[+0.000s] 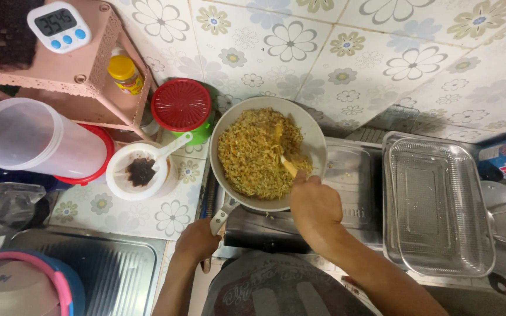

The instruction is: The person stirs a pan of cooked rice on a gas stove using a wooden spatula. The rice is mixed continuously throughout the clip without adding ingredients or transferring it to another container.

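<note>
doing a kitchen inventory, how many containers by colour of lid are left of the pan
red lid: 2, the green tub and the clear jug
yellow lid: 1, the small jar
total: 3

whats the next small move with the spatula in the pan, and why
Probably sweep the spatula leftward through the food. The right hand has its tip at the heap's right edge, most of the food lies to the left, and the left hand is on the pan handle, steadying the pan.
</note>
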